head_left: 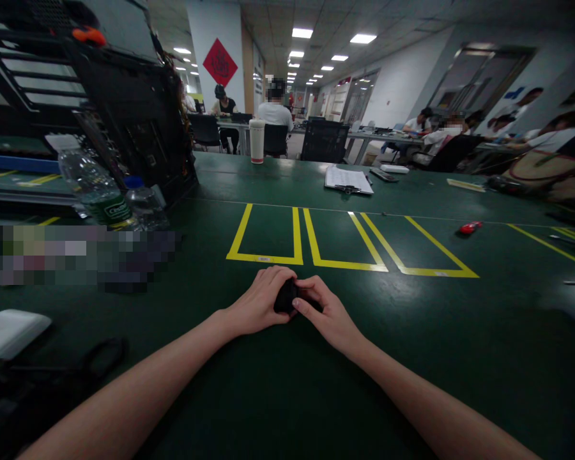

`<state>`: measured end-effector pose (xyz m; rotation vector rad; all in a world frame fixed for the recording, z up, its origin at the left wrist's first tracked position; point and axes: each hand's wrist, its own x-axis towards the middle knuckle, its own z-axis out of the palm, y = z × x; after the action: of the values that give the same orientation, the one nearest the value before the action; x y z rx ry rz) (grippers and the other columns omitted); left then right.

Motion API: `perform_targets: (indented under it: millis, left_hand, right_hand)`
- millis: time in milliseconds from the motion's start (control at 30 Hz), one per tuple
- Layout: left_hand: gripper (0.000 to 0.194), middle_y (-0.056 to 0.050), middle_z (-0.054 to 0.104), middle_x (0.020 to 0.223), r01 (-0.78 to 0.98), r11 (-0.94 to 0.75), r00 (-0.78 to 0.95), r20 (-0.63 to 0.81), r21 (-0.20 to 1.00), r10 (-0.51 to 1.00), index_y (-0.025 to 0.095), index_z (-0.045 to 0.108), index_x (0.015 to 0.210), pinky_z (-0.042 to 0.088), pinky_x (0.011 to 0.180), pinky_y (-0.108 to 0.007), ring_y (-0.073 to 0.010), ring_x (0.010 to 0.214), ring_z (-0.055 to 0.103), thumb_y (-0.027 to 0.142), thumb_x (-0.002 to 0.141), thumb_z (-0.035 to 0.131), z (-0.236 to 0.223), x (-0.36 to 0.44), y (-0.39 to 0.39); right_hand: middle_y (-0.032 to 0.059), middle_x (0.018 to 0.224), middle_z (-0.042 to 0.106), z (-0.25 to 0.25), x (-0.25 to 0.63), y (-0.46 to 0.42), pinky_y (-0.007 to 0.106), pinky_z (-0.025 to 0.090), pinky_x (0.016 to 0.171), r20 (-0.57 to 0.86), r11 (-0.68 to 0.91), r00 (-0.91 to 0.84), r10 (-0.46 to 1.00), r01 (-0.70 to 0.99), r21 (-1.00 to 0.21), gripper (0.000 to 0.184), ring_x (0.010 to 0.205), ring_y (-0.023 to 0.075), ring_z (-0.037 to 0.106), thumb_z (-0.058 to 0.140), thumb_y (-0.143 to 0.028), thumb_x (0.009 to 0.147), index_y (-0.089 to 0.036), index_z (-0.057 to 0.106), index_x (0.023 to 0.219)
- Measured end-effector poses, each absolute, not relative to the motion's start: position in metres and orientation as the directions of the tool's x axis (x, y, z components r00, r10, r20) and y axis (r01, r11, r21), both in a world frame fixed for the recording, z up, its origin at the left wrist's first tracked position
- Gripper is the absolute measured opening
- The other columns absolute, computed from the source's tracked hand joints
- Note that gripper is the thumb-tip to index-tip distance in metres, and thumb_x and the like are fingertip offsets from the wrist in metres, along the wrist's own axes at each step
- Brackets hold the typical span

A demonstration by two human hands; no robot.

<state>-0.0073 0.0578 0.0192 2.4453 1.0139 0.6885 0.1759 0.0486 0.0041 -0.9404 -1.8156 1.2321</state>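
Note:
A small black rounded object (285, 298) is held between both hands, low over the green table or resting on it; I cannot tell which. Its kind does not show clearly, since fingers cover much of it. My left hand (257, 299) wraps around its left side, thumb at the near edge and fingers over the far edge. From the right, my right hand (326, 312) pinches it with thumb and fingers. Just beyond the hands, yellow tape (264, 259) marks several open-ended boxes on the tabletop.
Plastic bottles (100, 191) and a black computer case (138, 128) stand at left. A white cup (257, 142) and a clipboard with paper (349, 180) are farther back. A small red item (469, 228) lies at right. Several people sit at tables behind.

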Motion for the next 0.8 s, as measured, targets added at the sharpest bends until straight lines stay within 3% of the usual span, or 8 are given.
perform_targets:
  millis: [333, 600, 800]
  left_hand:
    - [0.052, -0.007, 0.046, 0.114, 0.538, -0.634, 0.601, 0.274, 0.556, 0.75, 0.023, 0.035, 0.115, 0.037, 0.09, -0.042, -0.0248, 0.106, 0.046, 0.021, 0.072, 0.063, 0.0194, -0.0062, 0.0582]
    - [0.053, -0.007, 0.046, 0.112, 0.535, -0.636, 0.596, 0.286, 0.557, 0.751, 0.023, 0.035, 0.115, 0.038, 0.088, -0.041, -0.0244, 0.104, 0.046, 0.019, 0.071, 0.064, 0.018, -0.0069, 0.0582]
    - [0.051, -0.007, 0.046, 0.114, 0.528, -0.634, 0.594, 0.288, 0.565, 0.751, 0.024, 0.036, 0.114, 0.038, 0.088, -0.041, -0.0247, 0.104, 0.046, 0.022, 0.072, 0.064, 0.014, -0.0058, 0.0596]
  right_hand:
    - [0.0037, 0.11, 0.054, 0.0007, 0.1745, 0.0511, 0.038, 0.044, 0.092, 0.123, 0.217, -0.408, 0.905, 0.195, -0.956, 0.031, 0.103, 0.0181, 0.054, 0.053, -0.023, 0.083, -0.023, 0.046, 0.113]
    - [0.0015, 0.103, 0.055, 0.0044, 0.1763, 0.0476, 0.038, 0.044, 0.089, 0.174, 0.288, -0.462, 0.869, 0.188, -0.939, 0.024, 0.099, 0.0179, 0.055, 0.054, -0.022, 0.081, -0.025, 0.048, 0.104]
    - [0.0019, 0.104, 0.056, -0.0011, 0.1736, 0.0505, 0.038, 0.046, 0.088, 0.146, 0.227, -0.412, 0.899, 0.154, -0.962, 0.023, 0.1, 0.0182, 0.056, 0.054, -0.022, 0.081, -0.024, 0.048, 0.104]
